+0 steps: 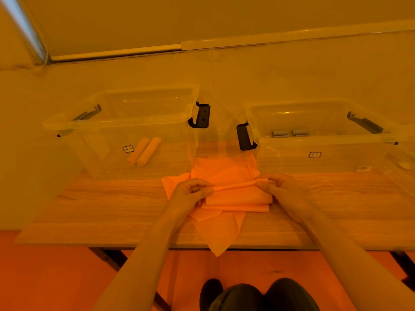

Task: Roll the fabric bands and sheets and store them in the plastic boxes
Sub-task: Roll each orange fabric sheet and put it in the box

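Wooden table [89,198] bears an orange, half-rolled fabric sheet [233,198], pinched by left hand [190,191] and right hand [278,187].

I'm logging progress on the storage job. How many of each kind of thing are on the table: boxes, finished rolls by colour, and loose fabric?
Clear plastic boxes: 2
Orange rolls, left box: 2
Grey rolls, right box: 2
Orange fabric sheet, pinched by left hand and right hand: 1
Total: 7
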